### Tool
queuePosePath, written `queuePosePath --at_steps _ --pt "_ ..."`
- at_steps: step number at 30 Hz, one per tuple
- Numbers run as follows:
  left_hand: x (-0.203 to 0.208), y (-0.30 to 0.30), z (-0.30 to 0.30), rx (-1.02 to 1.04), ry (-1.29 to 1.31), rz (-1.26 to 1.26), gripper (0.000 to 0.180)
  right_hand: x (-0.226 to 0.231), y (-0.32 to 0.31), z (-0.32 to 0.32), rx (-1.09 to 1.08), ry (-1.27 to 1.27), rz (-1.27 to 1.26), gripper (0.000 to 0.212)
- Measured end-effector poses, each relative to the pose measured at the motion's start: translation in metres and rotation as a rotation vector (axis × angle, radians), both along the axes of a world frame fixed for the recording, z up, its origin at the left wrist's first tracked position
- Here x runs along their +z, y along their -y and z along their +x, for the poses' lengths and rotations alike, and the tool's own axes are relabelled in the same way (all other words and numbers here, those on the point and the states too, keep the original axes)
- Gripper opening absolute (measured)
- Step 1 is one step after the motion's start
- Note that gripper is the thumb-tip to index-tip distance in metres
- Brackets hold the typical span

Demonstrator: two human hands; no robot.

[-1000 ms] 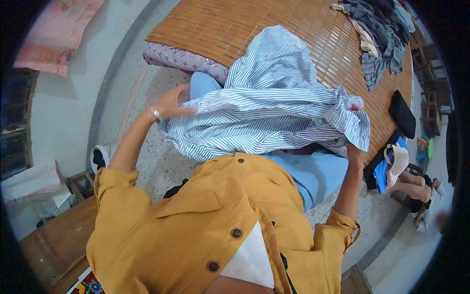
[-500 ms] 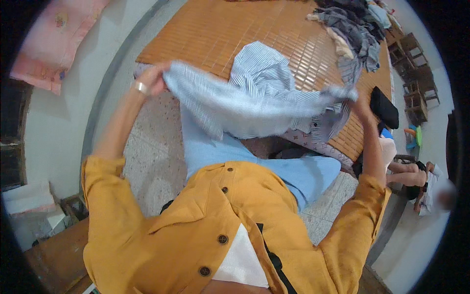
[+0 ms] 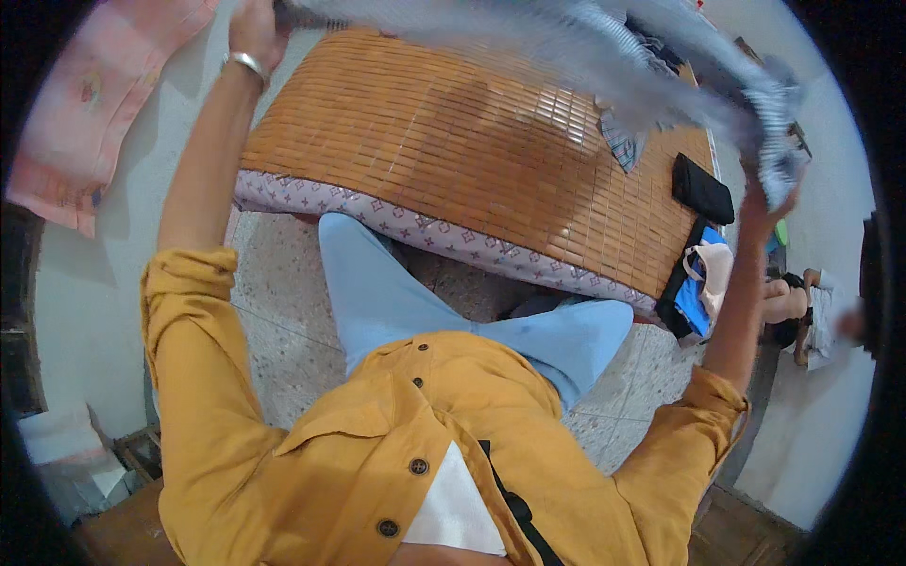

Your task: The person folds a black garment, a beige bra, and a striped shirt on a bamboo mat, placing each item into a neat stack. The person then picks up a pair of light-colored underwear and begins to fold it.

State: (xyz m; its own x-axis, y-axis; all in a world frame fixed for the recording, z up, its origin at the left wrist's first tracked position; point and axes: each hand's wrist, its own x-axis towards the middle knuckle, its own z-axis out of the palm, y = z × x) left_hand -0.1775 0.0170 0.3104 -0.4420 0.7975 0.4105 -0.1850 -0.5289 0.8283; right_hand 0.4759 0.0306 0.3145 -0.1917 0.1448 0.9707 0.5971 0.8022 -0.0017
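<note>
A blue-and-white striped shirt [image 3: 528, 38] is stretched wide in the air between my hands, blurred by motion. My left hand [image 3: 255, 30] is raised at the upper left, closed on one end of the cloth. On the right, my right hand [image 3: 766, 203] grips the other end, with striped fabric bunched over the fingers. Beneath the raised shirt lies the bamboo-slat mat [image 3: 406, 123] on a bed. Part of the shirt runs out of the picture at the top.
A black pouch [image 3: 703, 189] lies at the mat's right edge, above a small heap of blue, beige and black garments [image 3: 703, 274]. Another person [image 3: 812, 307] is at the far right. Pink cloth [image 3: 104, 104] hangs on the left wall. The bed's patterned side [image 3: 444, 236] faces my knees.
Both my hands have risen and moved farther apart, lifting the striped shirt off my lap and the mat's front part. The mat beneath is now exposed.
</note>
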Motion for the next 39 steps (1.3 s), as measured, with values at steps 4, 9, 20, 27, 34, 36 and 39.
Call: queuePosePath --at_steps 4,9,20,27,34,36,39 --pt "-0.094 0.042 0.016 0.168 -0.047 -0.411 0.019 -0.098 0.045 -0.053 -0.025 -0.094 -0.535 0.027" --pt "-0.250 0.084 -0.059 0.110 -0.027 -0.638 0.020 -0.204 0.087 -0.086 0.003 0.002 -1.124 0.028" --pt "-0.178 0.162 0.213 -0.400 -0.840 -0.354 0.085 -0.137 0.140 -0.209 0.270 0.200 -0.944 0.049" --pt "-0.217 0.171 0.193 -0.391 -0.711 -0.338 0.052 -0.110 0.164 -0.249 0.584 0.239 -0.853 0.054" --pt "-0.198 0.192 0.120 -0.894 0.702 -0.141 0.058 -0.212 0.112 -0.220 0.203 0.275 -0.945 0.037" --pt "-0.228 0.226 0.077 -0.777 0.610 -0.340 0.056 -0.242 0.109 -0.216 0.126 0.406 -0.960 0.035" --pt "-0.228 0.272 0.032 -0.624 0.415 -0.412 0.057 -0.284 0.104 -0.203 0.070 0.418 -0.995 0.032"
